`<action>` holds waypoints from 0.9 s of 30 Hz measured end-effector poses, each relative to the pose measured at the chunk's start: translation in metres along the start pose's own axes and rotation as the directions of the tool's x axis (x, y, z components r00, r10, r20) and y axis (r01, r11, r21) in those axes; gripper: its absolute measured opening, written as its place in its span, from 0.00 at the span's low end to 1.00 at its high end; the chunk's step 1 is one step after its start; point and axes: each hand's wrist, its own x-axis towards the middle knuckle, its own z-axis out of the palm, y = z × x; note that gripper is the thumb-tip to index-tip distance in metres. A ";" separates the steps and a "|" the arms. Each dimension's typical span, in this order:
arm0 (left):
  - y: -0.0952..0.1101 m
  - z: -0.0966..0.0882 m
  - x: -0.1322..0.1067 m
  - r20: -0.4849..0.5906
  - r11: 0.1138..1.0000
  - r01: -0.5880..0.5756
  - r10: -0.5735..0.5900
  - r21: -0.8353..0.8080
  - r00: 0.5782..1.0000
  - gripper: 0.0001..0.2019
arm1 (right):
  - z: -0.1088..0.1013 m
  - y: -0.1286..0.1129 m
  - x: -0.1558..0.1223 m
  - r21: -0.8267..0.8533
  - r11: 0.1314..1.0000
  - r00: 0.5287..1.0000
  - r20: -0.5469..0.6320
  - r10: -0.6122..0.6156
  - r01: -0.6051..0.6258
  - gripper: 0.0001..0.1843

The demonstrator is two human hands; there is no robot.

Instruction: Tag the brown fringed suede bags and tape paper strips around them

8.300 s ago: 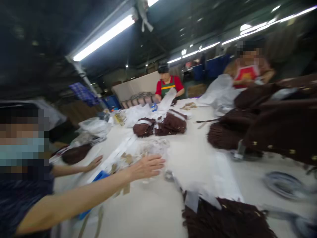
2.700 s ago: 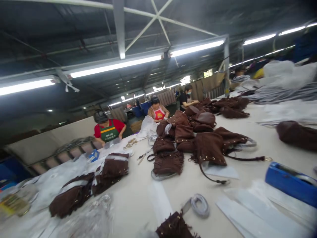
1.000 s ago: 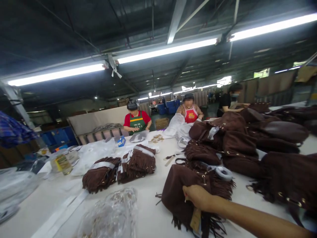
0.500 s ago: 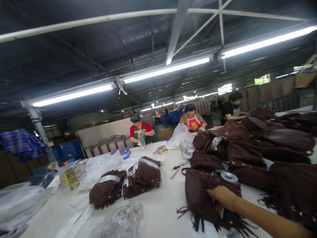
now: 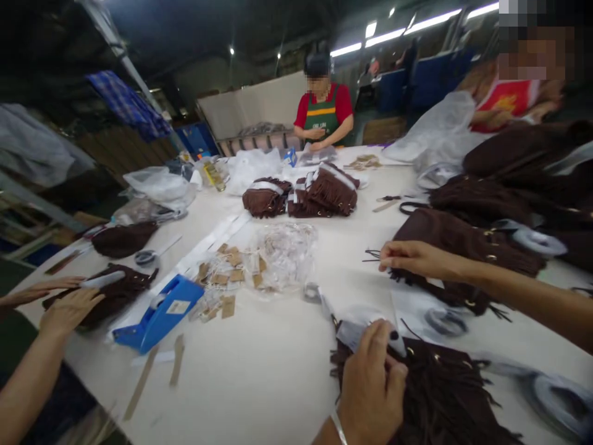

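Note:
A dark brown fringed bag (image 5: 449, 395) lies at the bottom right. My left hand (image 5: 370, 377), a band at its wrist, has its fingers bent around white plastic wrapping (image 5: 354, 334) on top of this bag. Further up, my right hand (image 5: 403, 256) reaches in from the right. Its fingertips pinch thin dark cords (image 5: 370, 254) at the near left side of a second brown fringed bag (image 5: 440, 228). A wrapped coil (image 5: 540, 238) rests on that second bag.
A blue tape dispenser (image 5: 162, 315), brown tags (image 5: 227, 272) and clear plastic (image 5: 287, 253) lie mid-table. Fringed bundles (image 5: 324, 191) sit behind. At left a co-worker's hands (image 5: 69, 303) press another brown bag. Another person (image 5: 324, 114) stands across the table.
The view has swung down and left. My left hand has come into sight on a nearer bag. My right hand has shifted from the bag's body to its cords.

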 end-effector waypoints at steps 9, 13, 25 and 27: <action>-0.057 -0.059 -0.007 -0.373 0.925 0.296 -0.369 -0.239 0.851 0.18 | 0.102 -0.018 0.038 0.225 0.973 0.906 0.403 -0.130 0.039 0.12; -0.061 -0.069 0.024 -0.323 0.879 0.272 -0.408 -0.392 0.854 0.27 | 0.107 -0.017 0.036 0.228 0.968 0.912 0.368 -0.181 0.100 0.11; -0.048 -0.083 0.080 0.085 0.872 0.398 -0.390 -0.286 0.917 0.15 | 0.107 -0.017 0.037 0.033 0.960 0.917 0.287 -0.277 0.280 0.10; -0.049 -0.087 0.082 0.066 0.881 0.397 -0.394 -0.259 0.917 0.13 | 0.107 -0.015 0.041 0.037 0.960 0.918 0.285 -0.276 0.277 0.10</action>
